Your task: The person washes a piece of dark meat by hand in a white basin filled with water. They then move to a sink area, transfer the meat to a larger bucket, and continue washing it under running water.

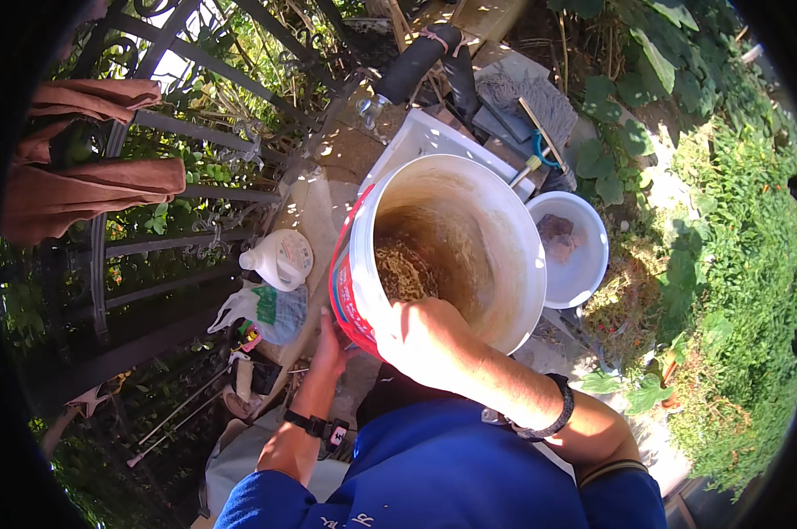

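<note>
A large white plastic bucket (511, 264) with a red printed label is tilted in front of me, its open mouth facing up. Brownish, foamy liquid (405, 270) lies at its bottom, and its inner wall is stained. My right hand (431, 337) grips the bucket's near rim, fingers bent over the edge. My left hand (332, 347) is low against the bucket's left side, partly hidden by it. Behind the bucket is a white rectangular basin (431, 135), with a metal tap (371, 109) on a black-wrapped pipe (415, 63) above its left end.
A white round basin (587, 281) holding a brownish item stands to the right. At left are a white jug (283, 260), a plastic bag (283, 314) and a metal fence (200, 135) with brown cloths (94, 192). A grey mop head (537, 99) and plants lie beyond.
</note>
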Available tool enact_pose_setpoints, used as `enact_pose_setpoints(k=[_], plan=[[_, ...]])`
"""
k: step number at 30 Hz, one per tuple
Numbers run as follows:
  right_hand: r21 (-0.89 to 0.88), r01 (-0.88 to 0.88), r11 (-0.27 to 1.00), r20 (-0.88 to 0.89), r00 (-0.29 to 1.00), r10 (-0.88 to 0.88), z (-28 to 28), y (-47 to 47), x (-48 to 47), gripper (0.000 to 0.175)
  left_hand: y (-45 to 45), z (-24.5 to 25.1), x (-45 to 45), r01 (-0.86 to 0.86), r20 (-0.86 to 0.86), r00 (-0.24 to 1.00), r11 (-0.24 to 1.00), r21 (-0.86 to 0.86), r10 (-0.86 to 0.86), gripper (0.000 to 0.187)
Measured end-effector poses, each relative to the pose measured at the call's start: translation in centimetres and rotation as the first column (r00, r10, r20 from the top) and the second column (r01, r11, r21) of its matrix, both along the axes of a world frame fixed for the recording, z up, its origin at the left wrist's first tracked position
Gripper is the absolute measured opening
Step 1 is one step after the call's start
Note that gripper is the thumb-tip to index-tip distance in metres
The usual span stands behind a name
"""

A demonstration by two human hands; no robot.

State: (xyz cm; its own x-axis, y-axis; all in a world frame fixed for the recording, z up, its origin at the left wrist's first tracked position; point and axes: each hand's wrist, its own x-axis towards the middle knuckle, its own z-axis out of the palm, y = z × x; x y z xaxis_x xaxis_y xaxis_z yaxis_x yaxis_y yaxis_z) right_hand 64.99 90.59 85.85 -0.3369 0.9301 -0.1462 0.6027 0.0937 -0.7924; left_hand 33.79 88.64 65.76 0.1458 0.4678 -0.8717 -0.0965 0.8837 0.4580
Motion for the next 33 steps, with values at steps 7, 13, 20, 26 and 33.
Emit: enact_pose_setpoints(k=[7, 13, 20, 26, 33], plan=[[-0.165, -0.086, 0.982, -0.153, 0.986, 0.061, -0.8, 6.6, -3.7, 0.024, 0.6, -1.0, -1.2, -0.1, -0.014, 0.995, 0.995, 0.02, 0.101, 0.092], [-0.207, -0.142, 0.968, -0.165, 0.98, 0.109, -3.6, 11.8, -7.1, 0.027, 1.8, -2.0, -3.3, -0.219, 0.002, 0.976, 0.973, -0.068, 0.22, 0.094], [-0.158, -0.246, 0.956, -0.118, 0.966, 0.229, -8.4, 16.0, -9.8, 0.033, 3.1, -4.2, -5.4, -0.324, -0.115, 0.944, 0.933, -0.157, 0.309, 0.088], [-0.135, -0.244, 0.96, -0.084, 0.969, 0.234, -9.7, 19.0, -10.2, 0.034, 5.7, -7.2, -4.7, -0.37, -0.014, 0.928, 0.92, -0.132, 0.372, 0.09], [-0.226, -0.188, 0.956, 0.085, 0.974, 0.212, -10.4, 22.9, -9.7, 0.036, 9.0, -12.3, -2.9, -0.381, 0.012, 0.922, 0.912, -0.151, 0.387, 0.092]])
